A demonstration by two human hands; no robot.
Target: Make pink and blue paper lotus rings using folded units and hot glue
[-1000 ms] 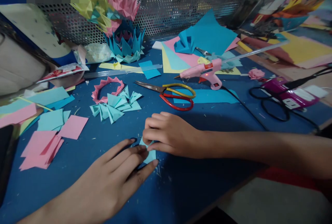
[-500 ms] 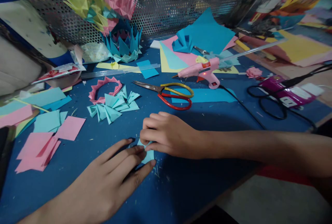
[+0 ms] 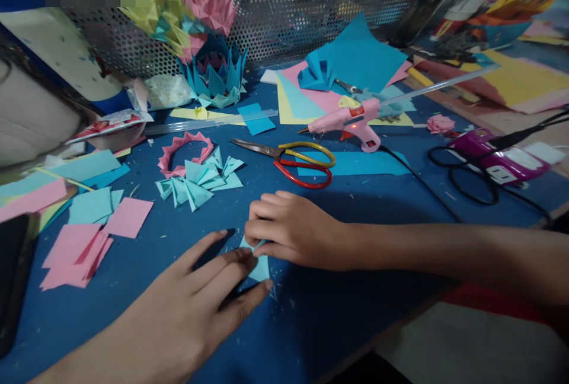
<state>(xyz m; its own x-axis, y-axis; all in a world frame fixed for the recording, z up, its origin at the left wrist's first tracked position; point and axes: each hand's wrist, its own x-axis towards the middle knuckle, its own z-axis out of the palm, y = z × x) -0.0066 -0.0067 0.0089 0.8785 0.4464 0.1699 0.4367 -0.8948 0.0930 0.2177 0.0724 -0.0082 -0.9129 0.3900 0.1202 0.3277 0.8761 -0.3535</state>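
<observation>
A small light blue paper (image 3: pixel 261 269) lies on the blue table between my hands, partly hidden under the fingers. My left hand (image 3: pixel 208 295) is closed on it, with the bent fingers on its left part, the thumb along its lower edge and one finger stretched away. From the right, my right hand (image 3: pixel 293 230) has its fingers curled and pinches the paper's upper part against the tabletop. Beyond the hands lie folded light blue paper pieces (image 3: pixel 198 185), a pink folded-paper ring (image 3: pixel 165 159) and scissors (image 3: pixel 284 156) with one yellow and one red handle.
A pink glue gun (image 3: pixel 351 120) rests behind the scissors, its black cord trailing right past a purple power adapter (image 3: pixel 502 156). Pink squares (image 3: pixel 73 248) and light blue squares (image 3: pixel 91 205) lie left, near a dark phone (image 3: pixel 15 271). Folded-paper flowers (image 3: pixel 213 76) stand at the back.
The view has shifted slightly, so things on the table appear a little further right and more of the phone shows. My hands stay on the paper in nearly the same pose.
</observation>
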